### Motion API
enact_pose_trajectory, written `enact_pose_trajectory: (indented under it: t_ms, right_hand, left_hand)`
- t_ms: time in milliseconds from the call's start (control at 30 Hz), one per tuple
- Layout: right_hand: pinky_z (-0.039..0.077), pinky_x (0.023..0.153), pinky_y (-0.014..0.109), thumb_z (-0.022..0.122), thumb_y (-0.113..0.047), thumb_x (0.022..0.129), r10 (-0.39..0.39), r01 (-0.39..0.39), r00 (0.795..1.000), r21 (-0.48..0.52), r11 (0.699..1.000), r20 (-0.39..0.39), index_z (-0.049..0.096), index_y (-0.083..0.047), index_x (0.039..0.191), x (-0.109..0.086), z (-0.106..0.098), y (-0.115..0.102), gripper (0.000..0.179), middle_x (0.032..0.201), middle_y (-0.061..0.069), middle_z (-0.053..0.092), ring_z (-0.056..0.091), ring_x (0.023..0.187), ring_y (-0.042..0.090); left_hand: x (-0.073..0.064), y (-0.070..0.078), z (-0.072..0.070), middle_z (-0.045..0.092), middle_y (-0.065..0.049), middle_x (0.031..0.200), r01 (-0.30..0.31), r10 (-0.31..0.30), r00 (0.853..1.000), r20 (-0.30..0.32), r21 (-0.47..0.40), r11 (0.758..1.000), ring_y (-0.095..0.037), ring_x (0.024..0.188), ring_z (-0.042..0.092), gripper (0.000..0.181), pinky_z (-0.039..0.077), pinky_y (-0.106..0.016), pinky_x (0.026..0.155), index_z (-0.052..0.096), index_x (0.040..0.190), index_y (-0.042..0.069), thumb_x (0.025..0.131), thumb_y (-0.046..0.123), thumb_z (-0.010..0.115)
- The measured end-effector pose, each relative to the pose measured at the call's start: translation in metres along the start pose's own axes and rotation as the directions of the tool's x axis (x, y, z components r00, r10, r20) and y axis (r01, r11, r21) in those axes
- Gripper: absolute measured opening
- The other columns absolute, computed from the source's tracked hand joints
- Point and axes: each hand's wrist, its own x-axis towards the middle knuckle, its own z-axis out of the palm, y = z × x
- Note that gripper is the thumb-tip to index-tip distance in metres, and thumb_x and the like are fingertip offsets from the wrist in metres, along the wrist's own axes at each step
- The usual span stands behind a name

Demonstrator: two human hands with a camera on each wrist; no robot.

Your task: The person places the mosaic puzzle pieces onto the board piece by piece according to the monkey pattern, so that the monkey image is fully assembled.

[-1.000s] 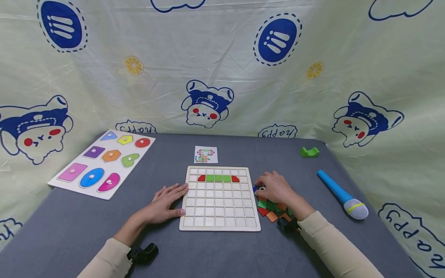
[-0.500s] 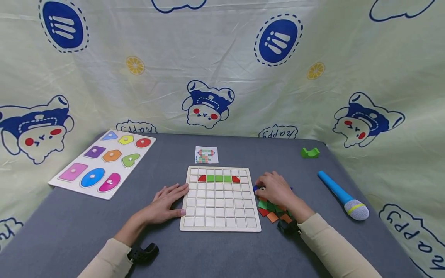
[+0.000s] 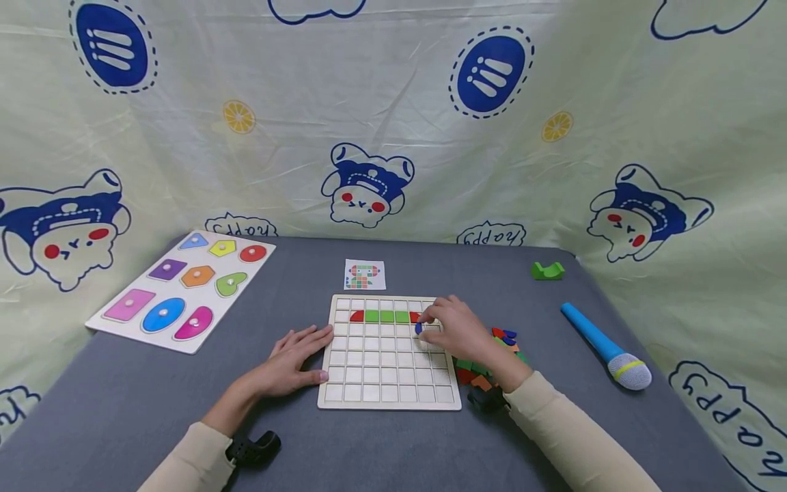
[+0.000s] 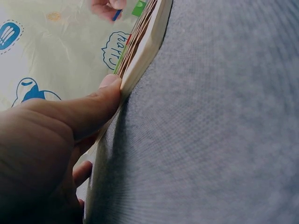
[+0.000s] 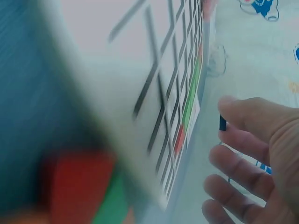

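Observation:
A white grid board (image 3: 389, 376) lies on the table, with red, green and red tiles (image 3: 387, 316) in a line in an upper row. My right hand (image 3: 458, 331) is over the board's right side and pinches a small blue tile (image 3: 418, 329) between thumb and index finger; the right wrist view shows the blue tile (image 5: 223, 122) edge-on. My left hand (image 3: 295, 362) rests against the board's left edge, fingers fairly straight, and its thumb (image 4: 110, 86) touches the rim in the left wrist view. Loose coloured tiles (image 3: 481, 383) lie right of the board, partly hidden by my right forearm.
Behind the board lies a small pattern card (image 3: 365, 275). A shape puzzle board (image 3: 138, 273) stands at the back left. On the right are a blue toy microphone (image 3: 605, 347) and a green curved block (image 3: 547, 270).
My right hand has moved left from the loose tile pile to above the board, with a blue tile now between its fingertips. My left hand has stayed at the board's edge.

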Motion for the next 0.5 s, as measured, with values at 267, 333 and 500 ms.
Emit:
enact_pose_trajectory:
  t_ms: [267,333,500]
  right_hand:
    - [0.041,0.079,0.032,0.075,-0.028,0.079,-0.063,0.062,0.998,0.059,0.996,0.015,0.072,-0.018,0.095,0.023,0.014,-0.037,0.019,0.092,-0.003,0.063,0.047,0.088,0.014]
    - [0.04,0.078,0.031,0.075,-0.029,0.08,-0.078,0.076,0.996,0.065,0.995,0.031,0.072,-0.019,0.096,0.03,0.018,-0.045,0.019,0.092,-0.004,0.063,0.047,0.088,0.013]
    - [0.041,0.077,0.031,0.073,-0.03,0.081,-0.113,0.107,0.991,0.082,0.991,0.068,0.072,-0.018,0.098,0.046,0.027,-0.062,0.02,0.094,-0.003,0.064,0.049,0.087,0.014]
  left_hand:
    - [0.0,0.0,0.001,0.029,-0.012,0.155,-0.007,0.007,1.0,-0.003,-0.001,1.0,-0.039,0.144,0.016,0.073,0.002,-0.063,0.111,0.03,0.148,0.007,0.089,0.034,0.063]
    - [0.0,0.001,0.001,0.029,-0.012,0.155,-0.007,0.007,1.0,-0.004,0.0,1.0,-0.039,0.144,0.016,0.073,0.002,-0.064,0.111,0.03,0.148,0.007,0.089,0.034,0.063]
    - [0.0,0.0,0.001,0.029,-0.011,0.155,-0.001,0.001,1.0,-0.003,-0.005,1.0,-0.039,0.144,0.016,0.072,0.002,-0.064,0.111,0.031,0.148,0.008,0.089,0.036,0.063]
